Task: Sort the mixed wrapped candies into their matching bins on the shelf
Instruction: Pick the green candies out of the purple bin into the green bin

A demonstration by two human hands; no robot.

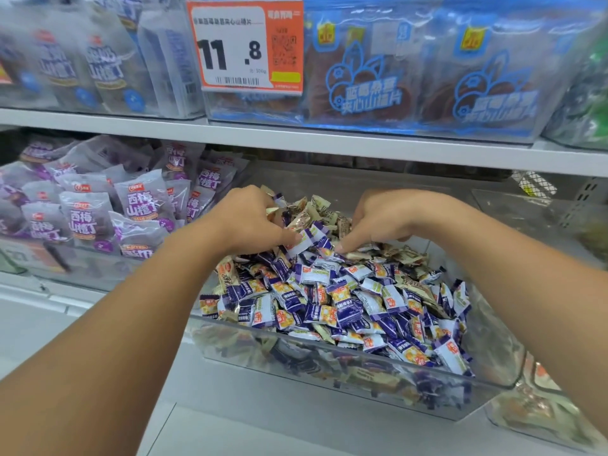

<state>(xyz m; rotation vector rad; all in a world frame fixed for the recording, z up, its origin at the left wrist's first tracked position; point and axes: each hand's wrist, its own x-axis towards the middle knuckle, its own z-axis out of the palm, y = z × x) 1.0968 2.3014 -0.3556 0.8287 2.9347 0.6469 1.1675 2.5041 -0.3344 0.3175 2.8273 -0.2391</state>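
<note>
A clear plastic bin point(329, 348) on the lower shelf is heaped with small wrapped candies point(345, 297), mostly purple-and-white ones mixed with beige ones. Both hands reach into the back of the heap. My left hand point(245, 218) curls round a bunch of candies, with a purple-and-white wrapper point(307, 238) sticking out by its fingertips. My right hand point(388, 215) has its fingers bent down into the pile, its fingertip touching the candies; whether it holds one is hidden.
A bin of purple snack pouches point(98, 212) stands to the left. The upper shelf point(296, 139) carries blue snack packs point(371, 77) and an orange price tag point(245, 44). Another clear bin point(539, 406) sits at the lower right.
</note>
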